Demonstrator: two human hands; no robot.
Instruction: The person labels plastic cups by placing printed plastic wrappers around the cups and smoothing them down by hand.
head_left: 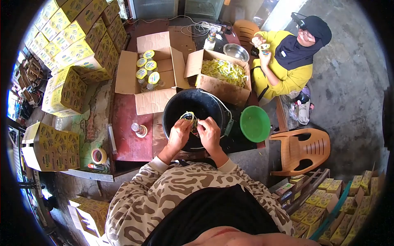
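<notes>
Both my hands are over the black bucket at the table's front edge. My left hand has its fingers closed on a curled yellow-edged label band, which stands up in a loop. Close beside it, my right hand pinches at the band's right side with thumb and fingers together. The dark inside of the bucket hides what lies at its bottom. A clear bottle rests on the red tabletop to the left.
An open carton contains several yellow-lidded bottles; another carton holds yellow strips. A green basin is right of the bucket. A co-worker in yellow sits at the right, hands raised. Printed cartons are stacked left; an orange chair stands right.
</notes>
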